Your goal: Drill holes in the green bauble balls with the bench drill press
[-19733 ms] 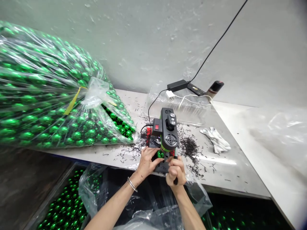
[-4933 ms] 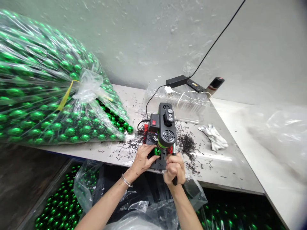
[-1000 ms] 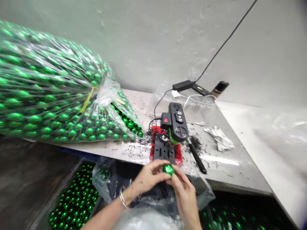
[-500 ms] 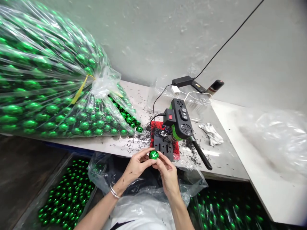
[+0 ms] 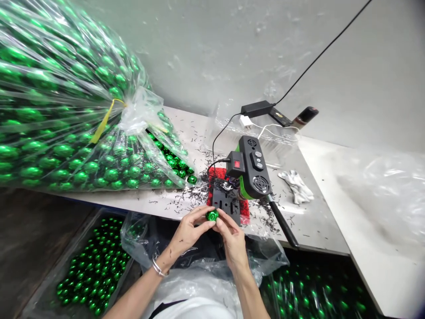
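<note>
A shiny green ball (image 5: 212, 215) is pinched between the fingertips of both hands, just in front of the table edge. My left hand (image 5: 191, 229) grips it from the left, and a metal bangle circles that wrist. From the other side my right hand (image 5: 231, 235) closes its fingertips on the same ball. Right behind the hands stands a small black and green drill press (image 5: 255, 166) with a slotted black base (image 5: 226, 201) on a red mat (image 5: 245, 209). Its black lever (image 5: 283, 223) slants down to the right.
A big clear bag of green balls (image 5: 66, 133), tied with yellow, fills the table's left side. More balls lie in bins below, left (image 5: 93, 266) and right (image 5: 315, 288). White gloves (image 5: 296, 186) and a power adapter (image 5: 257, 109) lie beyond the press. Dark shavings litter the tabletop.
The ball has turned slightly between my fingers, its markings now facing differently. Both hands stay in nearly the same place; the view has shifted a little.
</note>
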Demonstrator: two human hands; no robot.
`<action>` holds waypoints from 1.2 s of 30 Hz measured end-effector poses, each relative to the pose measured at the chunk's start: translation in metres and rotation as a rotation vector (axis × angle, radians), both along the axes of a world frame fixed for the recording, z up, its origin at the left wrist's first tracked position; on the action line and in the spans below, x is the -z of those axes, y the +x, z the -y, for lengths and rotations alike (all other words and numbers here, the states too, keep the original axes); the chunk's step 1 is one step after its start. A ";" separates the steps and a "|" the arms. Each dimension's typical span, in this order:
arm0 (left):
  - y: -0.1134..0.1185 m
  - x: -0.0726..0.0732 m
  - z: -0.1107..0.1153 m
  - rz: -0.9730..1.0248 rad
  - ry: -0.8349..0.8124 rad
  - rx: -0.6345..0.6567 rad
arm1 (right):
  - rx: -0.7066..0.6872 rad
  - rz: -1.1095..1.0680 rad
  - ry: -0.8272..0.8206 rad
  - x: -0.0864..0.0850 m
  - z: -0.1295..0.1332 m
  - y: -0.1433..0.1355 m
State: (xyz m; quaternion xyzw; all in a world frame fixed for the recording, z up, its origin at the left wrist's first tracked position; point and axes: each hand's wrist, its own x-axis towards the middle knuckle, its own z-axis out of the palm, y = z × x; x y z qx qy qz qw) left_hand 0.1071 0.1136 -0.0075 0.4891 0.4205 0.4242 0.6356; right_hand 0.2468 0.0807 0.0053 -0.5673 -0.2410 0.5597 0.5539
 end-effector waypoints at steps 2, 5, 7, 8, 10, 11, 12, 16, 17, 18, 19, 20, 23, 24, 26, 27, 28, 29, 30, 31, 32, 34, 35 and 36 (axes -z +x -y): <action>0.001 0.000 -0.001 0.018 -0.022 -0.001 | 0.003 -0.010 0.001 0.003 0.000 0.001; 0.002 0.001 -0.002 0.044 -0.059 -0.017 | 0.008 -0.021 -0.004 0.007 0.001 0.002; 0.003 0.002 -0.002 0.064 -0.095 -0.032 | 0.005 -0.021 -0.006 0.010 0.001 0.003; 0.004 0.003 -0.002 0.077 -0.108 -0.036 | 0.005 -0.016 -0.002 0.010 0.002 0.003; 0.006 0.004 -0.002 0.106 -0.111 -0.046 | 0.006 0.005 0.013 0.011 0.002 0.004; 0.008 0.005 -0.002 0.121 -0.108 -0.052 | 0.009 0.018 0.023 0.011 0.002 0.004; 0.009 0.005 -0.002 0.136 -0.110 -0.060 | 0.013 0.031 0.031 0.011 0.002 0.005; 0.013 0.004 -0.003 0.171 -0.186 -0.081 | 0.024 0.044 0.036 0.010 0.003 0.006; 0.014 0.004 -0.004 0.168 -0.205 -0.082 | 0.024 0.042 0.035 0.010 0.004 0.007; 0.014 0.003 -0.004 0.157 -0.221 -0.080 | 0.022 0.043 0.035 0.010 0.004 0.007; 0.014 0.003 -0.004 0.141 -0.236 -0.077 | 0.019 0.047 0.037 0.010 0.005 0.007; 0.015 0.003 -0.004 0.122 -0.249 -0.069 | 0.015 0.056 0.042 0.009 0.006 0.007; 0.017 0.003 -0.004 0.072 -0.280 -0.026 | -0.002 0.111 0.068 0.008 0.007 0.010; 0.017 0.003 -0.005 0.075 -0.293 -0.018 | -0.009 0.134 0.080 0.008 0.008 0.012; 0.020 0.003 -0.008 0.143 -0.346 -0.039 | -0.028 0.176 0.097 0.008 0.009 0.018; 0.022 0.002 -0.011 0.208 -0.389 -0.068 | -0.032 0.190 0.098 0.008 0.010 0.022; 0.023 0.001 -0.014 0.283 -0.438 -0.107 | -0.028 0.201 0.093 0.008 0.011 0.026; 0.025 0.000 -0.017 0.356 -0.486 -0.149 | -0.015 0.208 0.083 0.008 0.013 0.030; 0.027 -0.001 -0.020 0.417 -0.529 -0.187 | 0.007 0.213 0.070 0.007 0.014 0.035; 0.029 -0.003 -0.023 0.461 -0.562 -0.215 | 0.036 0.220 0.056 0.007 0.016 0.040; 0.030 -0.004 -0.025 0.484 -0.585 -0.228 | 0.067 0.231 0.043 0.007 0.018 0.045; 0.033 -0.006 -0.030 0.488 -0.605 -0.228 | 0.115 0.262 0.025 0.005 0.022 0.053; 0.035 -0.007 -0.031 0.476 -0.604 -0.226 | 0.131 0.275 0.022 0.005 0.025 0.057; 0.036 -0.007 -0.032 0.456 -0.597 -0.228 | 0.140 0.282 0.025 0.004 0.027 0.060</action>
